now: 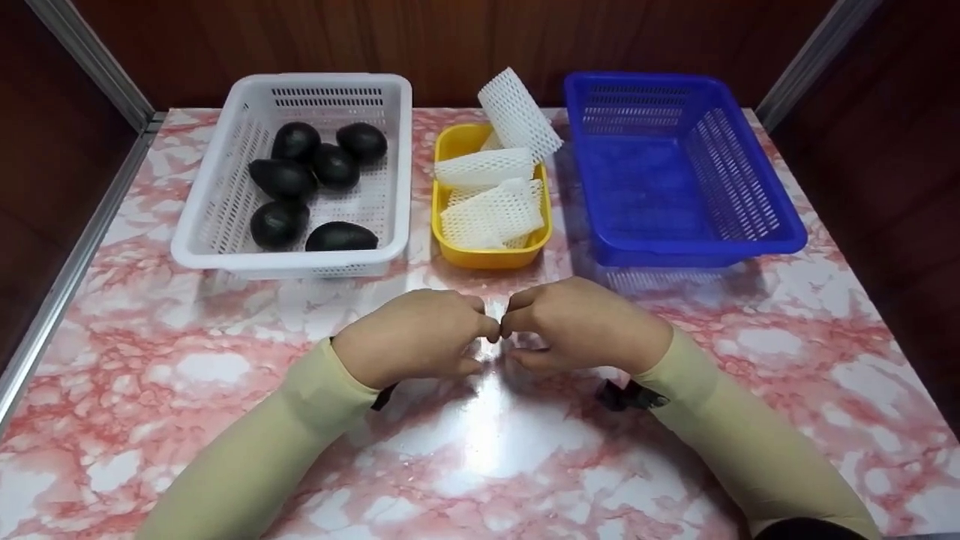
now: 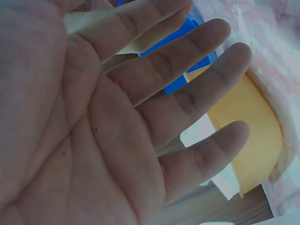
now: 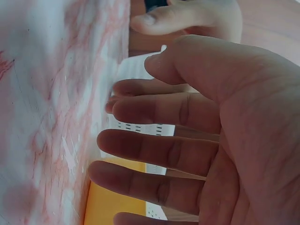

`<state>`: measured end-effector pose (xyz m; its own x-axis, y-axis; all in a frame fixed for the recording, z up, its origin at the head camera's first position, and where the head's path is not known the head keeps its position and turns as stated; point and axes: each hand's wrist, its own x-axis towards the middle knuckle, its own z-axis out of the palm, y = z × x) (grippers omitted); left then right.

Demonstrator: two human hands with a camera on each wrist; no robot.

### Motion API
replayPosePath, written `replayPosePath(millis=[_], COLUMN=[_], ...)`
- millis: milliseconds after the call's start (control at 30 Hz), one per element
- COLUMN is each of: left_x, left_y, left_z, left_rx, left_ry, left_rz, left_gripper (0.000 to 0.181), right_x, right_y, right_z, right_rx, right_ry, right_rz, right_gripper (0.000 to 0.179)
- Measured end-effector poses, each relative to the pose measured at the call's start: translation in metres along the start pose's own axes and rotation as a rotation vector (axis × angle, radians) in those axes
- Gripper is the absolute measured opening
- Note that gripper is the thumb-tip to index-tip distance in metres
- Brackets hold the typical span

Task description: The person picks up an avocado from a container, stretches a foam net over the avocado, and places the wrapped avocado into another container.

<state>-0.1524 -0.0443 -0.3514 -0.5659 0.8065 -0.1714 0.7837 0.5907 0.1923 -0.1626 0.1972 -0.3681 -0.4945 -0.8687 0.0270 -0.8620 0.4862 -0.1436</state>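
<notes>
The left hand (image 1: 420,334) was open, its fingers extended and only slightly bent, as the left wrist view showed. The right hand (image 1: 589,326) was likewise open, fingers spread loosely and thumb apart from them. The two faced each other over the red-and-white marbled tabletop (image 1: 480,495), fingertips almost meeting; whether they touched could not be told. Pale yellow fabric sleeves (image 1: 262,442) covered both forearms, and small black devices (image 1: 630,395) showed beneath the wrists.

Just beyond the fingertips stood a small yellow plastic container with rounded corners (image 1: 491,259), nearest to both hands. It held white foam-net sleeves (image 1: 491,214): one sloped at the front, one lay crosswise with an end on the left rim, and another leaned out past the back right corner, with more partly hidden below.

Left of the container, a white rectangular plastic basket with slotted walls (image 1: 292,261) held six dark, avocado-like fruits (image 1: 283,178), four clustered towards the back and two nearer the front. To the right stood a deep-blue rectangular plastic basket with slotted walls (image 1: 697,246). Behind everything rose a dark brown wood-grain panel (image 1: 465,45).
</notes>
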Motion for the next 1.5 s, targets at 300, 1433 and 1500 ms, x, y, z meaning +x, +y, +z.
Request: replayPosePath(millis=[300, 1433, 1500], left_x=[-0.013, 0.013, 0.012], left_y=[-0.017, -0.241, -0.242], left_z=[-0.050, -0.116, -0.115], left_rx=[-0.047, -0.280, -0.259], left_ry=[0.025, 0.093, 0.049], left_rz=[0.001, -0.687, -0.680], left_gripper=[0.039, 0.075, 0.076], right_x=[0.003, 0.023, 0.026], right_y=[0.001, -0.037, -0.044], right_z=[0.006, 0.029, 0.032], right_rx=[0.023, -0.075, -0.091], right_ry=[-0.044, -0.066, -0.059], right_rz=[-0.002, 0.096, 0.112], right_gripper=[0.016, 0.020, 0.019])
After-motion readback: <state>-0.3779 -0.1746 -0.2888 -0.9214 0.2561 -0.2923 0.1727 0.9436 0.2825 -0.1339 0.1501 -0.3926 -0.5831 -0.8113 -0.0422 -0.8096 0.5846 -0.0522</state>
